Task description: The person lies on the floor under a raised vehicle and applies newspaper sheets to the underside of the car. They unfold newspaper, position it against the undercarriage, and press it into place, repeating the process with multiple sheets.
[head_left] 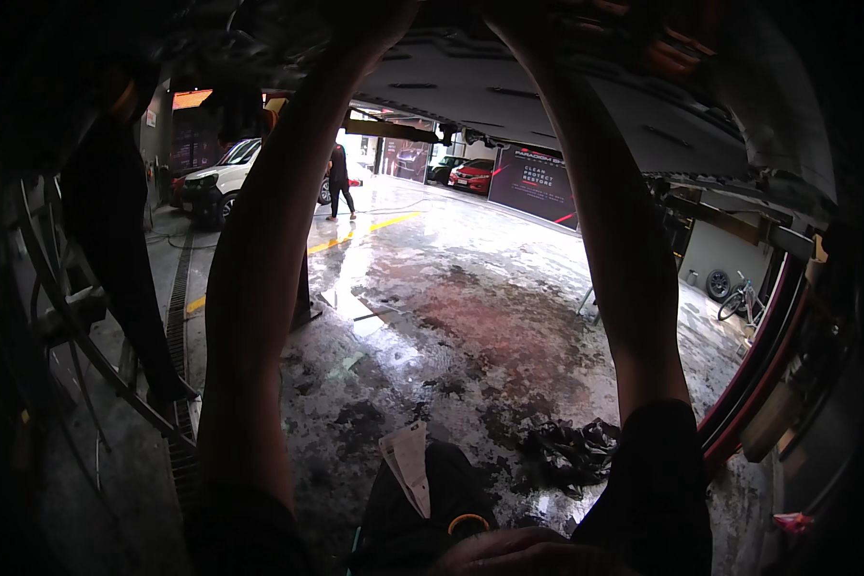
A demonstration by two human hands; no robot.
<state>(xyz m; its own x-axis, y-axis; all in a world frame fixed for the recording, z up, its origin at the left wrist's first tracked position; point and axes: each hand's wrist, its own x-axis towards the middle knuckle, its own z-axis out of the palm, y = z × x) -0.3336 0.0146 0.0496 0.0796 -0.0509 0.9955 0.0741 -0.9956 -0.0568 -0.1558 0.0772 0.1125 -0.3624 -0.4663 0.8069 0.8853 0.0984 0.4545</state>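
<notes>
Both of my bare arms reach straight up to the dark underside of a raised vehicle [518, 91]. My left hand [386, 17] is at the top edge of the head view, against the shadowed underbody. Close to its right, my right hand [505, 17] is raised to the same height. The fingers of both are cut off or lost in the dark, so what they touch or hold is hidden. Long grey panels span the underbody beyond and to the right of my arms. Low down, a pale sheet of paper or cloth [409, 463] lies against my dark clothing.
The mottled floor [451, 307] looks wet. A dark crumpled heap [571, 446] lies on it near my right elbow. A person in dark clothes [115, 221] stands close at left; another person [339, 182] is farther off, near a white car [223, 180]. A bicycle [741, 300] stands at right.
</notes>
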